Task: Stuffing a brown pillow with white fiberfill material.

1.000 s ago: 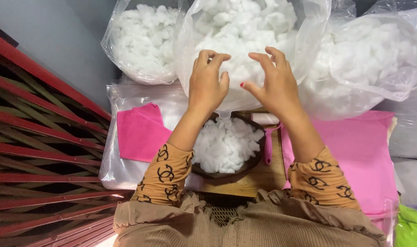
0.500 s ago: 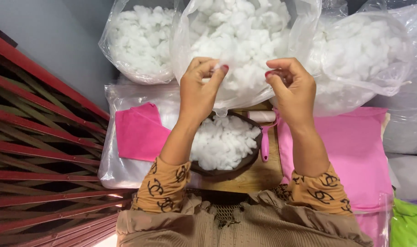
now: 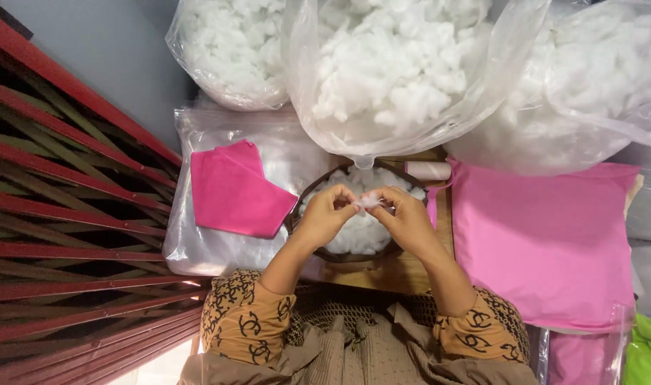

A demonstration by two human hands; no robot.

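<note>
head view: left hand and right hand meet over the bowl, fingertips of both pinched on one small white tuft. the tuft lies between them, level and equally near each, just above the bowl's cotton.

I am counting three clear bags of white stuffing standing ahead of me, one dark bowl of the same stuffing, two pink cloth pieces, and one lint roller lying beside the bowl.
</note>
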